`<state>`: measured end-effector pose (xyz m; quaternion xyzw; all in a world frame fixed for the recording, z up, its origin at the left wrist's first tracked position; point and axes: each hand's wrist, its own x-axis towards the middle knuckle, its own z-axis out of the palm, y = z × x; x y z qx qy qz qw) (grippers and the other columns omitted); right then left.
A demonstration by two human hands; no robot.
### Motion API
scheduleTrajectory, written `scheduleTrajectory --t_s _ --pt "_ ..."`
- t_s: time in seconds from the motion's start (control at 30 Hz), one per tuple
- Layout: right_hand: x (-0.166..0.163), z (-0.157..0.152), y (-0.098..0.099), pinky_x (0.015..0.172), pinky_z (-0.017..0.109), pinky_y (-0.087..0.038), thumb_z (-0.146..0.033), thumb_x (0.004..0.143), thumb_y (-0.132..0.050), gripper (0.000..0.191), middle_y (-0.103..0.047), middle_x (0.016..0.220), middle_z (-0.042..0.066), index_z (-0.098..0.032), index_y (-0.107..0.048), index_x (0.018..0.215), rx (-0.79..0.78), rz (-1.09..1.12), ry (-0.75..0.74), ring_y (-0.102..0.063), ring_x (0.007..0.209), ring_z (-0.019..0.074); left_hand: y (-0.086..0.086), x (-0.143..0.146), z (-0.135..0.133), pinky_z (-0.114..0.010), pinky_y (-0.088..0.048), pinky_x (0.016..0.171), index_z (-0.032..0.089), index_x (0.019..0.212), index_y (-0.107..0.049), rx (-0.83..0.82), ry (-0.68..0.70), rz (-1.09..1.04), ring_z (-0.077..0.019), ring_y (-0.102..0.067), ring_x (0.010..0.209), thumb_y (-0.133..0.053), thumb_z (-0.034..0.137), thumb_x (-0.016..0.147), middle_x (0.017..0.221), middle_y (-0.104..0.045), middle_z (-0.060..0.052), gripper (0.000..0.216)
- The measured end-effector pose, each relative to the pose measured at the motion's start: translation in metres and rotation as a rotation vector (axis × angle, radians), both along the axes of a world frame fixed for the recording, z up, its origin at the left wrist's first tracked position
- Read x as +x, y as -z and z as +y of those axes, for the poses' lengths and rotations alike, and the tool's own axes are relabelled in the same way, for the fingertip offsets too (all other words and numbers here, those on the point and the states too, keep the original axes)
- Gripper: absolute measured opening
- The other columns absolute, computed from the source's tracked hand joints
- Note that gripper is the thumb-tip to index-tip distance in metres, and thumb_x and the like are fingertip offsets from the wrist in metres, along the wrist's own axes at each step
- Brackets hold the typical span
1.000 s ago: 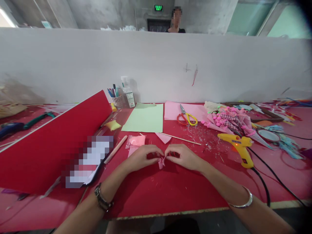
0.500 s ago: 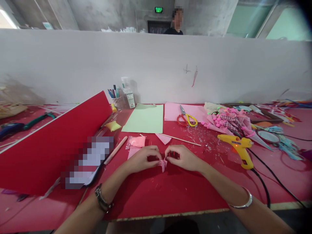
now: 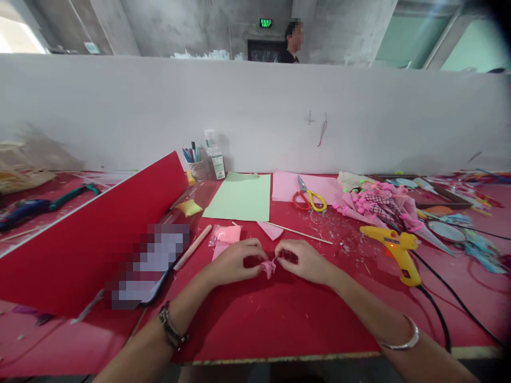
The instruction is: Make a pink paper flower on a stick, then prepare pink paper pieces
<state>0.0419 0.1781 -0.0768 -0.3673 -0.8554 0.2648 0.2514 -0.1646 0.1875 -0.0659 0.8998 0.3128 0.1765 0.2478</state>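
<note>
Small pink folded piece (image 3: 269, 268): held between the two hands, just above the red tabletop (image 3: 279, 330), near the middle of the front edge. Folds too small and soft-edged to resolve; upper edge partly covered by fingertips. Cannot tell whether it is paper or another thin sheet, nor whether its lowest tip touches the table.

Left hand (image 3: 239, 263): thumb and fingertips pinched on the piece's upper left side; remaining fingers curled, mostly out of sight behind. Right hand (image 3: 309, 260): thumb and index finger pinched at the upper right tip; exact contact hard to make out, other fingers bent and overlapping.

Beyond left hand: clear packet of pink material (image 3: 227, 234), lying over a pink slip (image 3: 219, 252) that the hand and packet partly cover. Pink scrap (image 3: 271, 231) beyond the gap between the hands, its top end near a thin stick (image 3: 305, 233). The stick's left portion is interrupted by the scrap and green sheet (image 3: 239, 197).

Right side: yellow glue gun (image 3: 393, 244) lying flat, cord running off toward the table edge; behind it a heap of pink cones (image 3: 375, 205), overlapping, count not possible. Scissors (image 3: 309, 199) rest partly on pink sheets (image 3: 329, 183).

Left side: phone (image 3: 154, 271), screen pixelated, unreadable; leaning red board (image 3: 99, 239) cut off by the frame. Person (image 3: 288, 56) behind the white partition (image 3: 247, 106), lower body hidden, face blurred
</note>
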Motion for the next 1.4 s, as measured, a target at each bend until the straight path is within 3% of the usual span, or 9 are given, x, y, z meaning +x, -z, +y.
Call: scheduleTrajectory --t_s 0.1,0.27,0.37,0.43,0.77,0.97,1.1,1.23,1.4 --pt "0.002 0.001 0.001 0.059 0.02 -0.035 -0.012 0.075 -0.046 0.008 -0.055 0.071 0.0 -0.017 -0.051 0.078 0.073 -0.048 -0.011 -0.048 0.063 0.01 -0.013 -0.008 -0.001 -0.025 -0.039 0.075 0.021 0.091 -0.058 0.056 -0.1 -0.017 -0.0144 -0.052 0.082 -0.044 0.021 0.077 0.089 -0.057 -0.002 0.019" --pt "0.004 0.001 0.001 0.06 0.021 -0.035 -0.013 0.077 -0.043 0.008 -0.056 0.075 0.001 -0.018 -0.049 0.079 0.174 -0.102 0.011 -0.047 0.065 0.0111 -0.046 -0.06 -0.015 -0.023 -0.04 0.071 0.02 0.096 -0.055 0.178 -0.575 -0.091 -0.0145 -0.054 0.08 -0.027 0.029 0.086 0.099 -0.059 -0.002 0.031" --pt "0.004 0.001 0.0 0.06 0.021 -0.034 -0.015 0.078 -0.043 0.007 -0.056 0.075 0.001 -0.018 -0.049 0.079 0.208 -0.126 0.031 -0.047 0.066 0.0115 -0.051 -0.103 -0.025 -0.021 -0.038 0.053 0.021 0.104 -0.051 0.204 -0.863 0.02 -0.0125 -0.054 0.061 -0.023 0.034 0.086 0.106 -0.058 -0.001 0.036" --pt "0.004 0.001 0.0 0.06 0.021 -0.034 -0.014 0.078 -0.043 0.007 -0.056 0.075 0.001 -0.018 -0.049 0.079 0.214 -0.135 0.043 -0.047 0.065 0.0114 -0.047 -0.124 -0.029 -0.022 -0.04 0.059 0.019 0.113 -0.044 0.19 -0.923 0.142 -0.016 -0.056 0.074 -0.023 0.034 0.086 0.1 -0.061 -0.003 0.037" --pt "0.007 0.004 0.001 0.061 0.022 -0.035 -0.015 0.079 -0.043 0.007 -0.057 0.078 0.001 -0.018 -0.049 0.081 0.277 -0.2 0.067 -0.049 0.067 0.0118 -0.025 -0.139 -0.023 -0.039 -0.021 0.095 0.015 0.115 -0.045 0.275 -0.886 0.579 -0.0187 -0.058 0.087 -0.025 0.025 0.085 0.085 -0.067 -0.004 0.037" --pt "0.009 0.007 -0.001 0.064 0.023 -0.036 -0.016 0.08 -0.042 0.009 -0.057 0.079 0.003 -0.018 -0.05 0.082 0.294 -0.263 0.052 -0.05 0.072 0.0134 -0.044 -0.13 -0.021 -0.042 -0.019 0.097 0.02 0.114 -0.043 0.332 -0.897 0.423 -0.0214 -0.045 0.109 -0.03 0.033 0.084 0.114 -0.055 -0.006 0.035" --pt "0.011 0.01 -0.002 0.066 0.023 -0.037 -0.019 0.082 -0.041 0.011 -0.057 0.081 0.004 -0.018 -0.052 0.084 0.295 -0.291 0.015 -0.05 0.075 0.0136 -0.051 -0.095 -0.025 -0.031 -0.033 0.092 0.028 0.116 -0.039 0.146 -0.563 0.226 -0.0186 -0.042 0.112 -0.037 0.041 0.081 0.123 -0.047 0.0 0.037" --pt "0.01 0.015 -0.001 0.071 0.024 -0.038 -0.021 0.085 -0.038 0.016 -0.058 0.089 0.005 -0.018 -0.053 0.091 0.319 -0.307 -0.034 -0.05 0.081 0.0141 -0.037 -0.055 -0.025 -0.034 -0.035 0.092 0.032 0.121 -0.037 0.0 -0.313 0.198 -0.0208 -0.042 0.113 -0.041 0.039 0.08 0.125 -0.044 0.001 0.041" --pt "0.01 0.016 -0.004 0.071 0.024 -0.039 -0.023 0.086 -0.036 0.019 -0.058 0.09 0.005 -0.018 -0.053 0.093 0.342 -0.323 -0.056 -0.05 0.082 0.0144 -0.017 -0.023 -0.027 -0.036 -0.036 0.092 0.03 0.124 -0.031 -0.102 -0.214 0.129 -0.0205 -0.04 0.114 -0.048 0.032 0.076 0.129 -0.04 -0.001 0.051"
